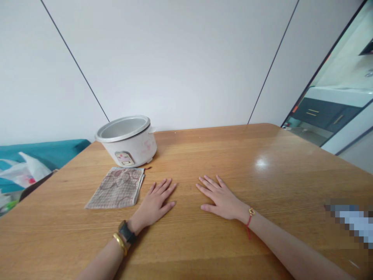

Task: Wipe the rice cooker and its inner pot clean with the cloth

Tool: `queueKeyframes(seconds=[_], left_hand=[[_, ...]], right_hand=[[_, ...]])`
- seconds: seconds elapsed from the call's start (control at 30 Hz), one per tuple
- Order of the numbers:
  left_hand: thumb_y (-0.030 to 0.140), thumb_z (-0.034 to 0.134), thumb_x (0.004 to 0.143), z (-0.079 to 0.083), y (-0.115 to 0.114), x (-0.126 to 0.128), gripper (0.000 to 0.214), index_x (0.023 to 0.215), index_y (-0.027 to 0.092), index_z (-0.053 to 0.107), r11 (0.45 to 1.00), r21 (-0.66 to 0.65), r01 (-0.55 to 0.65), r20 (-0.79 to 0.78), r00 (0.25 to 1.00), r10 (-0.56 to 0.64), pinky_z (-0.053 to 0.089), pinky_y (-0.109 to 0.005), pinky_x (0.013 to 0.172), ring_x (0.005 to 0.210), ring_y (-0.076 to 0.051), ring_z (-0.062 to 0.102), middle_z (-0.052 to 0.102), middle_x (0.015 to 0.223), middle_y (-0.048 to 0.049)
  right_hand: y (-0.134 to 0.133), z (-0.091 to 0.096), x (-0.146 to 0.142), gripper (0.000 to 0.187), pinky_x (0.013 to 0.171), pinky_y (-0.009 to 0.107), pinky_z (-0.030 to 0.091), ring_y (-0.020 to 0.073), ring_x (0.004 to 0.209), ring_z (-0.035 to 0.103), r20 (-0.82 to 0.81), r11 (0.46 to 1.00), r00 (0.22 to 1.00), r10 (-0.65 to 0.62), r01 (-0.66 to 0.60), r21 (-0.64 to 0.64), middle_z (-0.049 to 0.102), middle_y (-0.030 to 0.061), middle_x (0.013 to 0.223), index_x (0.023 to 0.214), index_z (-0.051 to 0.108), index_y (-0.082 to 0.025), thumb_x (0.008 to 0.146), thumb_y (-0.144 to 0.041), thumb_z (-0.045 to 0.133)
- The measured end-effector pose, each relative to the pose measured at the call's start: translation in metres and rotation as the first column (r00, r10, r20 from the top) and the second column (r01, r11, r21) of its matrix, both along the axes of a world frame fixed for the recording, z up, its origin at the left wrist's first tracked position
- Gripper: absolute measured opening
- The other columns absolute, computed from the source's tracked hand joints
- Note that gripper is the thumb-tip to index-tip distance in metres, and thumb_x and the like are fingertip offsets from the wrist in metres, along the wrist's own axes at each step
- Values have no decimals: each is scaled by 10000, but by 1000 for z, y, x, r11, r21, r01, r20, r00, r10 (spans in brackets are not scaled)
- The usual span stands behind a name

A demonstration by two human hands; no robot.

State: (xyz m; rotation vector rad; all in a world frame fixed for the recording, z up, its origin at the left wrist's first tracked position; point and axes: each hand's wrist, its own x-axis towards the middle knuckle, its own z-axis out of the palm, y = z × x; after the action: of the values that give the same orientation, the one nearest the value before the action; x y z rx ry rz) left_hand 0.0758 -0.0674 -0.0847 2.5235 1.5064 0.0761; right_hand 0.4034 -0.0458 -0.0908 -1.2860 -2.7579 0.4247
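Note:
My left hand (154, 205) lies flat on the wooden table (233, 163), palm down, fingers stretched out and holding nothing. It wears a black watch and a gold bangle at the wrist. My right hand (222, 198) rests flat a little to its right, fingers apart, with a red string bracelet at the wrist. Just left of my left hand lies a folded brownish patterned cloth (116, 188). Behind the cloth stands a white rice cooker pot (127, 140) without a lid, its metal inside showing.
A white wall runs along the table's far edge. To the left, off the table, sit a teal surface (43, 152) and plastic bags (21, 173). A blurred patch (354, 221) lies at the table's right edge. A doorway opens at the far right.

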Motion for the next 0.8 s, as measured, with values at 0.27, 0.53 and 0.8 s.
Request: queueKeyframes(seconds=[0.27, 0.53, 0.8], left_hand=[[618, 361, 1051, -2, 1, -1, 654, 1628, 311, 356, 1000, 1, -2, 8, 1000, 2, 188, -624, 1275, 1599, -304, 233, 231, 1722, -79], [641, 377, 1039, 1, 0, 0, 674, 1629, 316, 355, 1000, -5, -6, 1, 1000, 6, 178, -619, 1279, 1597, -310, 237, 241, 1722, -79], [630, 342, 1051, -5, 1, -3, 649, 1624, 325, 362, 998, 53, 22, 18, 1000, -23, 213, -614, 1271, 1588, -308, 267, 274, 1711, -84]], right_hand=[[0, 1, -1, 872, 1278, 647, -4, 326, 1614, 138, 7, 1000, 1000, -10, 11, -10, 162, 90, 1731, 1649, 308, -277, 957, -802, 375], [0, 1, 0, 867, 1278, 653, 13, 332, 1612, 149, 8, 1000, 1000, -8, 8, -4, 169, 91, 1731, 1650, 306, -287, 955, -800, 383], [1, 0, 0, 856, 1276, 660, 22, 339, 1609, 159, 5, 1000, 1000, -3, 3, 10, 179, 90, 1731, 1649, 306, -293, 958, -792, 392]])
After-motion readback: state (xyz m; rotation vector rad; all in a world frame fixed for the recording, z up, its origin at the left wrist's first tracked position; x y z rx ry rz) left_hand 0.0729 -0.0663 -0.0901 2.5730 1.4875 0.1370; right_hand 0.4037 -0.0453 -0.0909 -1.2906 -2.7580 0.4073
